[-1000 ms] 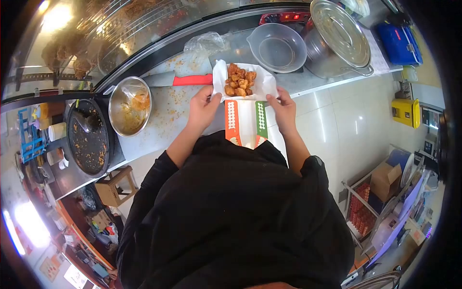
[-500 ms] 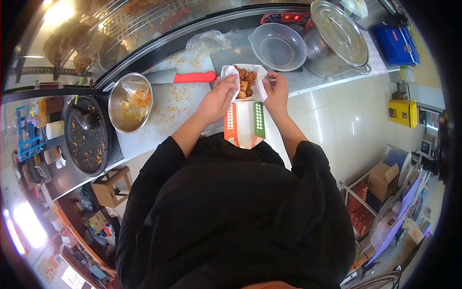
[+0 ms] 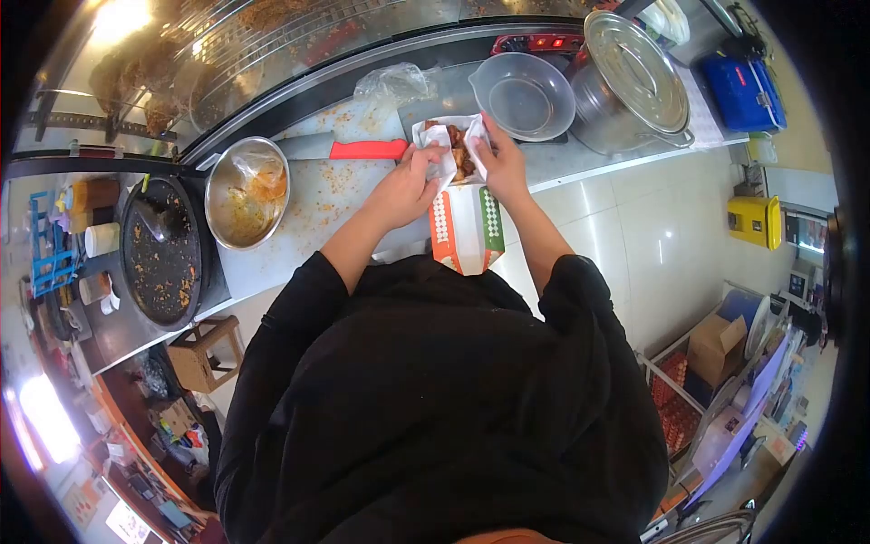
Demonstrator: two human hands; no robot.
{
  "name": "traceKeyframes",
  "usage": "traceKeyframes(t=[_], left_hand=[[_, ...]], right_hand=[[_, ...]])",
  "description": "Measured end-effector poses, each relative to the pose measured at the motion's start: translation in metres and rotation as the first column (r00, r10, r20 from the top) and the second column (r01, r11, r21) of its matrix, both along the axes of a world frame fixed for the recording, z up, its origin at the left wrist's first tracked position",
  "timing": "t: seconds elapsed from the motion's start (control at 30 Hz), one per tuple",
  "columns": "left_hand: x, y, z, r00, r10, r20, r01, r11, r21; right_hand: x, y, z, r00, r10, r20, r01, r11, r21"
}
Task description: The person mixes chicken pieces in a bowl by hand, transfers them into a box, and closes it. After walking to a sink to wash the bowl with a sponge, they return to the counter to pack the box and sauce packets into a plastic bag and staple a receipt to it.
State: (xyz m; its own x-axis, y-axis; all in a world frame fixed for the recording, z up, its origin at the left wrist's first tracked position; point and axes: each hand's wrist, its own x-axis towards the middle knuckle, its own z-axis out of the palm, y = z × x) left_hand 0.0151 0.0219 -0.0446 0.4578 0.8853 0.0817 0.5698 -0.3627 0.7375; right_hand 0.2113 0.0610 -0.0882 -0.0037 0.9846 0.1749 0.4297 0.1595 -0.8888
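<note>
Near the counter's front edge is a paper box with orange and green sides, its lid flap hanging toward my body. Browned food pieces lie inside on white liner paper. My left hand is at the box's left side, fingers bent over the liner and pressing it inward. My right hand pinches the liner at the right side, its fingertips by the box's upper right corner. The paper partly covers the food.
A red-handled knife lies on a crumb-strewn white board. Left of it are a metal bowl and a dark round pan. A clear plastic bowl, a lidded pot and a plastic bag stand behind.
Both hands have moved inward over the box, folding the liner's sides closer over the food. The box's opening looks narrower, and the view has shifted slightly.
</note>
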Motion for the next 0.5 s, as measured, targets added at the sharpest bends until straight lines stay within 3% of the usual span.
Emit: traceKeyframes(t=[0.07, 0.17, 0.23, 0.37, 0.47, 0.5], left_hand=[[-0.002, 0.001, 0.001, 1.000, 0.002, -0.008, -0.002, 1.000, -0.031], [-0.004, 0.004, 0.012, 0.999, 0.030, -0.019, -0.033, 0.981, -0.192], [-0.005, 0.006, 0.023, 0.998, 0.053, -0.043, -0.065, 0.942, -0.331], [-0.004, 0.005, 0.010, 0.999, 0.003, -0.045, -0.008, 0.995, -0.104], [-0.003, 0.007, 0.007, 0.998, 0.007, -0.058, -0.011, 0.998, -0.068], [-0.003, 0.006, 0.007, 0.999, 0.026, -0.039, -0.030, 0.995, -0.099]], right_hand=[[0.007, 0.012, -0.002, 0.999, -0.039, 0.017, 0.040, 0.998, -0.052], [-0.001, 0.014, 0.035, 0.969, -0.050, 0.241, 0.076, 0.992, -0.100], [-0.002, 0.012, 0.041, 0.944, -0.027, 0.328, 0.040, 0.999, -0.033], [-0.005, 0.006, 0.052, 0.842, 0.041, 0.538, -0.195, 0.953, 0.232], [-0.015, -0.004, 0.060, 0.842, 0.138, 0.521, -0.319, 0.907, 0.276], [-0.013, -0.004, 0.060, 0.885, 0.200, 0.421, -0.312, 0.925, 0.217]])
